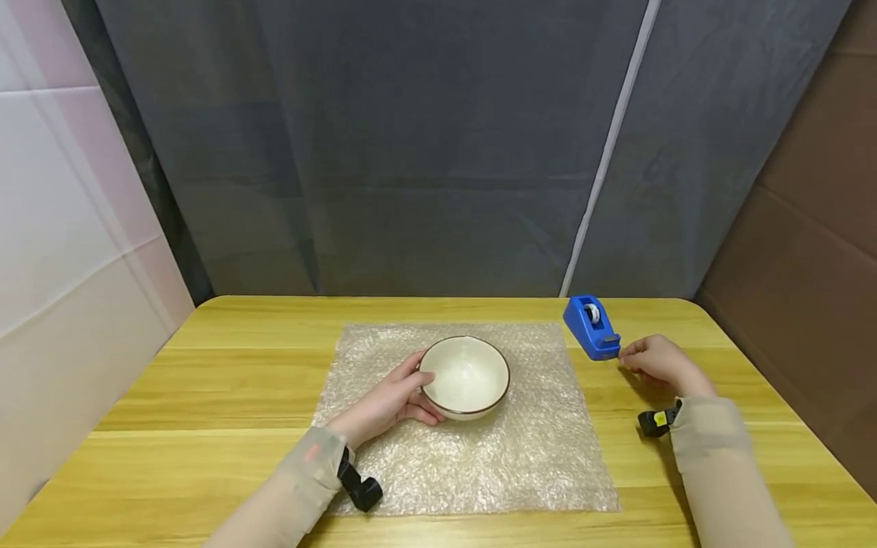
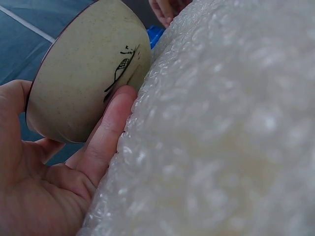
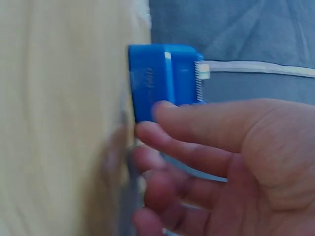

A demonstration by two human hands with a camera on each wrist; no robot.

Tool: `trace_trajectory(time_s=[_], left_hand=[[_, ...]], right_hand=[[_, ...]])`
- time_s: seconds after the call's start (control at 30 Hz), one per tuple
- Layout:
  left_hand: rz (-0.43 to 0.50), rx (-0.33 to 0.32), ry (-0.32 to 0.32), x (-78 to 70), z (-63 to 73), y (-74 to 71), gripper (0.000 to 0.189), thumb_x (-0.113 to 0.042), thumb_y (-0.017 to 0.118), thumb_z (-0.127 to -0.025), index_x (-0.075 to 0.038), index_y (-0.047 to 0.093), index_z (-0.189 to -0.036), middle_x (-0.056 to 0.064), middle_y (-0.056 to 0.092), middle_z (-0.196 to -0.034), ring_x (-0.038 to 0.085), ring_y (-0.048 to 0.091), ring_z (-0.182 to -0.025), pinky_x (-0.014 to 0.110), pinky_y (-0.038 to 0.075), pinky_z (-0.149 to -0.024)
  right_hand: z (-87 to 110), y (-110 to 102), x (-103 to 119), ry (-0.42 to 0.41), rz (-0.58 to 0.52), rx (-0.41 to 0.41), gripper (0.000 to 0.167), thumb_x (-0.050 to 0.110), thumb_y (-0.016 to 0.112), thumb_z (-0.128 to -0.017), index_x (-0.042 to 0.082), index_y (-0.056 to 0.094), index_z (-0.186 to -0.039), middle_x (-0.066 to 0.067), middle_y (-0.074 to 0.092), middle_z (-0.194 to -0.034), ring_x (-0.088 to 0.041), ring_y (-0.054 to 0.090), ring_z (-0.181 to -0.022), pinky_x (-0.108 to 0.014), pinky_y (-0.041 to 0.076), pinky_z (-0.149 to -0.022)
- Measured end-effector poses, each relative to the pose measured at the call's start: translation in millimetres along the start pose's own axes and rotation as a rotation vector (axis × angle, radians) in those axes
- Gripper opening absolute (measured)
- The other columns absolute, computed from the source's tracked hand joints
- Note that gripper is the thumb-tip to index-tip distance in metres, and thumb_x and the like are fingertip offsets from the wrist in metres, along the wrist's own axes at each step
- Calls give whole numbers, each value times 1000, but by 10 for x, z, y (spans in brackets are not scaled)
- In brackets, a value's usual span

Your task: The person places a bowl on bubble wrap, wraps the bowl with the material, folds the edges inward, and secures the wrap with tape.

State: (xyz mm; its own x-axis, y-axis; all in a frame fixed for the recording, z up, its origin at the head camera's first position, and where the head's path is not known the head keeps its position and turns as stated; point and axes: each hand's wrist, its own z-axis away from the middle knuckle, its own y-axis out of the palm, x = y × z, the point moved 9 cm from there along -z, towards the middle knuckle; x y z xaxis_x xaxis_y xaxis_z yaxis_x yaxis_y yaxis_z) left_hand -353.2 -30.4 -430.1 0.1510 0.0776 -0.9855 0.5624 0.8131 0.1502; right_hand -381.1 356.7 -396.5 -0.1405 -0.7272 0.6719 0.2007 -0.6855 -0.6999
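Observation:
My left hand (image 1: 390, 403) holds a cream bowl (image 1: 467, 377) with a thin brown rim, thumb over the rim and fingers on the outside. The left wrist view shows a dark painted motif on the bowl's (image 2: 93, 69) speckled outer wall. Under bowl and hand is a sheet of clear bubble wrap (image 1: 479, 472). At the right, my right hand (image 1: 661, 364) is at the front corner of a blue tape dispenser (image 1: 588, 329), fingers loosely bent, thumb and index fingertips close together. In the right wrist view, a short tape end (image 3: 204, 71) shows at the dispenser's toothed cutter.
The bubble wrap lies flat over the middle of the wooden table (image 1: 205, 388). A grey curtain (image 1: 425, 152) hangs behind the table's far edge, with a pale wall panel (image 1: 75, 205) at left and a brown one (image 1: 808, 205) at right.

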Motion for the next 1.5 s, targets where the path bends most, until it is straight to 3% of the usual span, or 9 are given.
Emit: trace_trajectory(time_s=[0.17,0.5,0.8,1.03,1.1,1.23,1.3,1.4,1.5], left_hand=[[0,2,3,-1,12,-6,65,-20,46,-100,-12,12,-155,32,52,-118,25,67,-73,37,59,-69],[-3,2,-7,1,-2,3,67,-20,46,-100,-11,9,-156,31,55,-111,24,67,-71,36,59,-69],[-4,-6,-18,-3,11,17,67,-21,47,-100,-10,10,-155,30,57,-106,25,67,-73,37,59,-70],[10,-16,-7,-6,38,18,65,-21,47,-100,-9,12,-154,31,56,-111,25,67,-74,38,58,-73],[21,-18,-7,-1,38,22,65,-20,47,-100,-9,13,-154,30,55,-113,25,67,-75,39,58,-74],[41,-18,-29,24,30,52,66,-20,48,-99,-10,13,-154,30,56,-113,26,68,-76,40,58,-76],[48,-23,-44,31,24,69,67,-20,49,-99,-11,13,-154,30,56,-113,27,69,-76,41,58,-76],[49,-45,-57,12,14,85,67,-18,50,-97,-12,15,-154,30,56,-114,29,69,-76,41,59,-74],[44,-69,-57,-23,9,92,66,-16,50,-96,-11,18,-153,30,55,-115,31,69,-74,41,59,-73]], right_hand=[[-24,20,5,4,3,-22,22,13,59,-93,-8,67,-96,0,49,-62,-15,44,-51,-26,39,-47],[8,57,103,-7,44,41,26,20,61,-94,0,63,-76,0,49,-62,-14,44,-53,-25,37,-49],[88,117,662,-153,63,68,34,28,63,-94,-6,65,-96,-4,58,-75,-16,49,-61,-26,42,-54],[-123,424,1119,-247,162,88,37,28,62,-94,-6,68,-107,-15,64,-84,-22,56,-71,-35,49,-62],[-196,514,1159,-232,219,80,38,30,63,-93,-4,69,-109,-15,67,-95,-23,58,-79,-39,52,-69],[-276,656,1084,-125,271,100,35,35,63,-92,1,68,-87,-3,57,-79,-19,51,-75,-37,47,-67],[-282,693,1047,-106,281,106,39,37,63,-92,-2,66,-89,-6,57,-81,-22,53,-78,-38,47,-68],[-281,714,1016,-115,279,106,49,38,61,-93,-8,62,-113,-22,62,-107,-37,58,-100,-48,50,-83],[-279,708,1018,-137,274,101,65,39,59,-95,-14,49,-131,-31,50,-133,-48,45,-123,-57,42,-98]])
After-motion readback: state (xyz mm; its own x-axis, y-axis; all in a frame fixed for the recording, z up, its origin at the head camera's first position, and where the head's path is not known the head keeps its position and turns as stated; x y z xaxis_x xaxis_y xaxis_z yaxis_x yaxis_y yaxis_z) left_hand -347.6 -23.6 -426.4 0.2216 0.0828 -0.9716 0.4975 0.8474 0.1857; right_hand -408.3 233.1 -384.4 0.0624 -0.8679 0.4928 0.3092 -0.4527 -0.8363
